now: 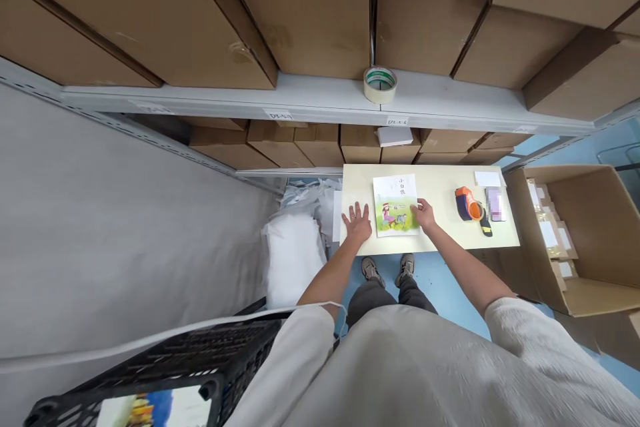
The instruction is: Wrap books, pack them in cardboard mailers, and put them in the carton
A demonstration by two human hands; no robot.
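Observation:
A thin picture book (397,207) with a child and an animal on its green-and-white cover lies face up on a cream tabletop (440,177). My right hand (424,215) pinches the book's right edge, with the thumb over the cover. Just left of the book, my left hand (358,221) rests flat on the tabletop, fingers spread and holding nothing. Farther right sit an orange and dark blue tape dispenser (467,204), a yellow-and-black tool (485,220), a phone-like item (495,204) and a white slip (487,178).
Shelves of cardboard boxes (320,20) rise ahead, with a tape roll (371,92) on the shelf edge. An open carton (595,240) holding packets stands right. White plastic bags (293,253) lie left, and a black crate (220,353) is at lower left. A white cable (175,333) crosses there.

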